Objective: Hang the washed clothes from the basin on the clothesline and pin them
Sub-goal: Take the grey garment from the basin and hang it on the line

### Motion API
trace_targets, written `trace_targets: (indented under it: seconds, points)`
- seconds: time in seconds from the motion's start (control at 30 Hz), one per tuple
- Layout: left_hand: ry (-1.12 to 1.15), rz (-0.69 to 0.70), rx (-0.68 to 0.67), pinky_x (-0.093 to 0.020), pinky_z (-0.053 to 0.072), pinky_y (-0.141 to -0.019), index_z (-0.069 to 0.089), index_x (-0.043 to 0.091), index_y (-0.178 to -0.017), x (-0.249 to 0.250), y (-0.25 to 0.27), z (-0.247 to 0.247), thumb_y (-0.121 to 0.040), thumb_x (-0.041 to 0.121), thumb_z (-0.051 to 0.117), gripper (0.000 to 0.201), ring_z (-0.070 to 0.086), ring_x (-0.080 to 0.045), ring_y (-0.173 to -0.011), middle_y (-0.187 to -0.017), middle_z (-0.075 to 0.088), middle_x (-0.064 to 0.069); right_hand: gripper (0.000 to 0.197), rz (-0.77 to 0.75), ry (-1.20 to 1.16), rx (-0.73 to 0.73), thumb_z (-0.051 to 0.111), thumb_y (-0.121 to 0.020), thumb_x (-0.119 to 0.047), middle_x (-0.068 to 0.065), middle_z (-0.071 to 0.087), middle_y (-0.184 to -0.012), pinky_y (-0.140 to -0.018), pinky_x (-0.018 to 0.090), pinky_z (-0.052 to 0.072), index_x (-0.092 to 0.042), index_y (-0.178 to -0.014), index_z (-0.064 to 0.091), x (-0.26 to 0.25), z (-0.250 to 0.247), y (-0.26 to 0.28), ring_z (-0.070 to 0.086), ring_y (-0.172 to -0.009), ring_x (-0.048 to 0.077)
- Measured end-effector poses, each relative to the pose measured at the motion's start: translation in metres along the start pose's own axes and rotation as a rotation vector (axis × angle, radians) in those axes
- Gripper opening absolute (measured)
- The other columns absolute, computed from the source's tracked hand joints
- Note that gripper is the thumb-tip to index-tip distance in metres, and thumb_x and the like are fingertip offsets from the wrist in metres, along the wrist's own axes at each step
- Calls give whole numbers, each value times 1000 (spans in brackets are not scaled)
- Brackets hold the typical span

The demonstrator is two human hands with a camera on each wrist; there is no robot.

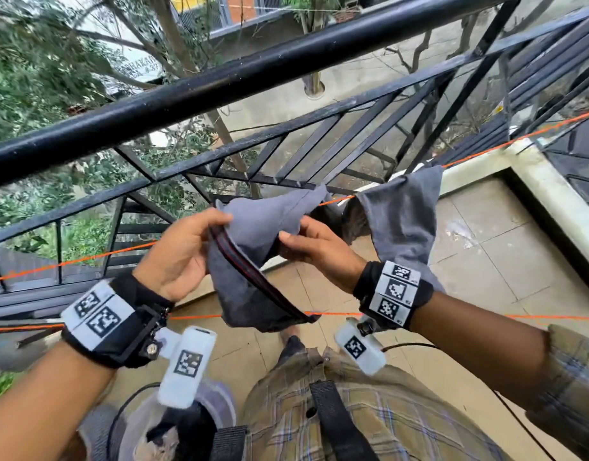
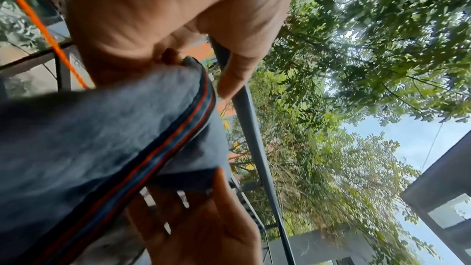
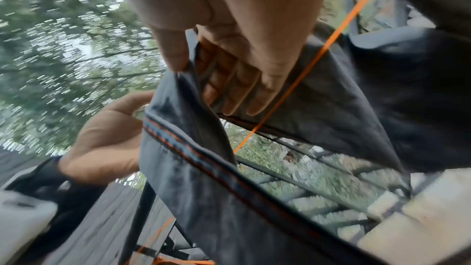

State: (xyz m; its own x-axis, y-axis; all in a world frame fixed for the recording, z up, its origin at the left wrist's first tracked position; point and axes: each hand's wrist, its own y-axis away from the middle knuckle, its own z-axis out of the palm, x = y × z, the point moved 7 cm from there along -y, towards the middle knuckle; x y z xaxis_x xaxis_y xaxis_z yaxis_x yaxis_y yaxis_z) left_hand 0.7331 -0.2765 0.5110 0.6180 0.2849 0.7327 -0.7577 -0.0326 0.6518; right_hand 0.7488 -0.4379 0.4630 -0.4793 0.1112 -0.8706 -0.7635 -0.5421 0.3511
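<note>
A grey garment (image 1: 253, 234) with a dark, red-striped band along one edge is held up between both hands, in front of my chest. My left hand (image 1: 200, 247) pinches its left side, thumb on top. My right hand (image 1: 303, 237) grips its right side, fingers curled under the cloth. The left wrist view shows the left hand (image 2: 178, 27) above the striped band of the garment (image 2: 102, 128). In the right wrist view, the right hand (image 3: 229, 67) pinches a fold of the garment (image 3: 203, 178). An orange clothesline (image 1: 87, 257) runs just behind it. No pins show.
A second grey cloth (image 1: 403, 211) hangs on the far orange line to the right. A nearer orange line (image 1: 193, 316) crosses under my wrists. A black railing (image 1: 220, 88) stands beyond. The basin (image 1: 216, 404) with dark clothes sits on the tiled floor by my feet.
</note>
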Motion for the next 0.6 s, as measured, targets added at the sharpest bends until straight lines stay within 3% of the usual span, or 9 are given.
trace_targets:
  seconds: [0.1, 0.17, 0.23, 0.3, 0.37, 0.5, 0.6]
  points:
    - [-86, 16, -25, -33, 60, -79, 65, 0, -115, 11, -1, -8, -79, 6, 63, 37, 72, -21, -82, -104, 74, -14, 18, -80, 45, -4, 50, -97, -21, 8, 56, -92, -72, 28, 51, -14, -112, 56, -21, 3, 5, 51, -76, 17]
    - [-157, 11, -60, -31, 62, -70, 66, 6, -112, 14, 0, -11, -81, 1, 61, 31, 71, -19, -78, -100, 73, -14, 27, -111, 54, 23, 48, -100, -23, 14, 50, -82, -57, 22, 50, 0, -113, 54, -34, 1, 6, 50, -64, 15]
    - [-201, 15, -81, -30, 60, -65, 67, 11, -102, 19, 2, -14, -84, -3, 55, 26, 67, -15, -71, -90, 70, -9, 23, -135, 19, 74, 45, -103, -20, 14, 45, -76, -49, 20, 43, 0, -109, 56, -47, -4, 3, 45, -57, 14]
    - [-177, 17, -123, -32, 60, -70, 66, 7, -104, 25, 4, -14, -79, -4, 54, 30, 65, -16, -74, -91, 68, -9, 19, -125, -104, 113, 44, -104, -21, 7, 45, -67, -51, 23, 37, -14, -90, 56, -56, -9, -1, 43, -54, 12]
    - [-111, 24, -127, -33, 62, -73, 60, -5, -116, 31, 4, -14, -81, -7, 47, 37, 65, -21, -83, -101, 67, -16, 22, -85, -221, 114, 47, -102, -25, -5, 47, -61, -53, 22, 38, -20, -81, 50, -62, -11, -6, 45, -51, 8]
    - [116, 15, -131, -26, 60, -74, 56, -5, -121, 39, -3, -11, -88, -9, 33, 41, 71, -18, -88, -110, 66, -15, 16, 85, -208, 8, 65, -84, -35, -4, 55, -75, -67, 23, 50, -23, -88, 55, -43, -3, -6, 59, -65, 9]
    - [205, -10, -149, -25, 60, -76, 53, -6, -129, 29, -6, -11, -86, -9, 30, 49, 69, -19, -96, -121, 63, -15, 12, 50, 12, -67, 62, -93, -18, -2, 61, -95, -76, 22, 49, -22, -105, 63, -30, 7, -2, 60, -81, 11]
